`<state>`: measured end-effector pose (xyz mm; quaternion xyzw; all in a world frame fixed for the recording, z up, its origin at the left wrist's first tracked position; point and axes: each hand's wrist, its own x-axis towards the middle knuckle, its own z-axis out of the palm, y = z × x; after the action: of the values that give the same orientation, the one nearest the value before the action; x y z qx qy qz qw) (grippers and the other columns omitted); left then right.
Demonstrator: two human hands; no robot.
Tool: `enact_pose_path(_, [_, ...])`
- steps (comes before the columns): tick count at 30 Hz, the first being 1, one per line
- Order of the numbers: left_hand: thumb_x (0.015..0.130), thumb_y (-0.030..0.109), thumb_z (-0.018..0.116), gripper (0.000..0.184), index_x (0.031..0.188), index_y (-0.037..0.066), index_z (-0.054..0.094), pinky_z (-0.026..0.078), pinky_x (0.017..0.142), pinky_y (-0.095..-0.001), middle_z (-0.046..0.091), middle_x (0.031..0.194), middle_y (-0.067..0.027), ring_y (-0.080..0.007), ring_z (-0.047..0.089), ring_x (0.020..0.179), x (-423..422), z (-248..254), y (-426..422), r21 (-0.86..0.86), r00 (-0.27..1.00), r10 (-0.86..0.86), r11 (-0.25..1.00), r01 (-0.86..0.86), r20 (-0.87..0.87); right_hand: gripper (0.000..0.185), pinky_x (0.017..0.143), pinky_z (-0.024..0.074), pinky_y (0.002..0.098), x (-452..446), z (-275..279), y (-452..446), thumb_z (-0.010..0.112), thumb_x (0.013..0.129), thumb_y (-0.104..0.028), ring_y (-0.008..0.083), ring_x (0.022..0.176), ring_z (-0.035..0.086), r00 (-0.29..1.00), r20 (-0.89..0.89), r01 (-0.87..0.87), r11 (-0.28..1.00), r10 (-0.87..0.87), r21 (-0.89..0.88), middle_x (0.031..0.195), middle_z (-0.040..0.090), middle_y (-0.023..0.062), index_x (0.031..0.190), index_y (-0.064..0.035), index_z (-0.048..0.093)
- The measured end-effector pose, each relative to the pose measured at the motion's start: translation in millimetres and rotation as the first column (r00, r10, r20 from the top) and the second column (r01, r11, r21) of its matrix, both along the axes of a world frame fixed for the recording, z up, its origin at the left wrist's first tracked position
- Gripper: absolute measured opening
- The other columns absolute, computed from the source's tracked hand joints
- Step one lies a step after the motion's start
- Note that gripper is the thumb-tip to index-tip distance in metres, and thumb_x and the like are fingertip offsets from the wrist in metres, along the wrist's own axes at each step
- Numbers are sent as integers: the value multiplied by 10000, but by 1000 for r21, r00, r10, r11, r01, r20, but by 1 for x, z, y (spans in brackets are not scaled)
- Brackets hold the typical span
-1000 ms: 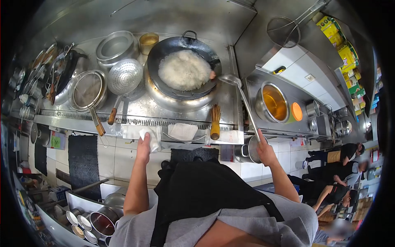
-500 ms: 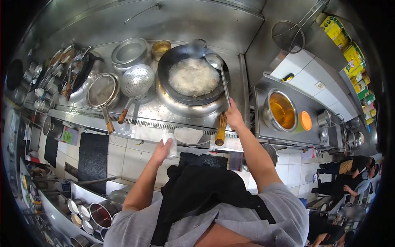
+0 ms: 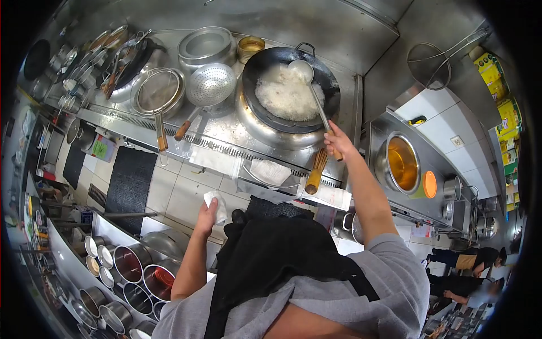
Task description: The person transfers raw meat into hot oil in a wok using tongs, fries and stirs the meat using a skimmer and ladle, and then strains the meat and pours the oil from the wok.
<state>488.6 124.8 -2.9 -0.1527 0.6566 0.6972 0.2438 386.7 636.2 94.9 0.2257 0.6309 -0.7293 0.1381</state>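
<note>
My right hand (image 3: pixel 340 141) is closed round the wooden-ended handle of a long metal ladle (image 3: pixel 319 104). The ladle's bowl is at the upper edge of pale, foaming contents (image 3: pixel 288 96) in a black wok (image 3: pixel 265 114) on the stove. A folded white cloth (image 3: pixel 217 208) is in my left hand (image 3: pixel 206 217), held low in front of the counter, left of my apron. The bamboo brush (image 3: pixel 316 172) lies on the stove's front edge, just left of my right forearm.
A perforated skimmer (image 3: pixel 210 85) and wire strainer (image 3: pixel 157 91) rest left of the wok. At right stand a pot of amber liquid (image 3: pixel 400 163) and an orange-lidded tub (image 3: pixel 429 184). Pots with red contents (image 3: pixel 129 263) are at lower left. Two people are at far right.
The ladle has gone from beside the wok to over its contents, my right hand moving up with it. My left hand and cloth have moved away from the counter edge. The view has turned.
</note>
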Motion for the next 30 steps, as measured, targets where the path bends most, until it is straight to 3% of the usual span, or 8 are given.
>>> enact_pose_path(5, [991,410,505,479,1241,3,530,485,716,-305,606,999,-47,-138,576,827,-6,15,4,49,996,84,995,-82,-44,749,442,390,245,24,14,4,541,967,-109,78,514,416,997,50,-62,997,64,-55,746,482,9,1550,-305,114])
enact_pose_path(7, [991,396,506,478,1246,-7,528,486,757,-310,611,1029,-62,-152,584,867,-12,8,5,36,996,67,997,-65,-52,741,440,384,235,34,17,1,531,971,-100,73,516,413,995,55,-78,984,88,-158,754,480,12,1549,-312,118])
enact_pose_path(11, [989,380,511,493,1252,-36,525,480,825,-313,621,1069,-87,-170,590,929,-22,13,10,31,996,27,999,-25,-81,710,447,391,229,55,23,-3,527,979,-119,65,520,407,989,71,-120,980,133,-161,755,445,2,1543,-332,153])
enact_pose_path(14, [998,389,492,477,1256,-12,521,485,747,-307,603,1026,-56,-144,576,869,-28,13,14,27,995,29,999,-27,-100,712,436,385,225,74,30,-7,526,978,-109,63,508,406,984,97,-130,969,153,-208,750,435,2,1543,-330,153])
enact_pose_path(21, [1005,378,481,466,1258,-11,521,485,760,-311,601,1044,-61,-149,574,876,-35,7,16,41,996,-20,999,23,-87,749,433,371,242,109,53,-21,520,961,-71,81,493,408,976,102,-163,958,191,-234,734,441,8,1550,-323,132])
enact_pose_path(23, [1004,389,485,475,1257,-11,523,484,767,-310,601,1047,-60,-150,575,880,-38,3,15,42,997,-39,998,42,-72,762,417,359,230,117,66,-32,527,947,-49,79,480,410,973,114,-190,978,199,-84,706,434,3,1553,-299,139])
enact_pose_path(30, [992,399,516,494,1262,-14,523,490,778,-307,617,1060,-68,-150,588,894,-58,5,31,53,995,-67,996,71,-70,821,453,396,260,145,65,-63,545,908,-1,88,498,430,973,151,-200,964,175,175,693,438,-12,1554,-310,144])
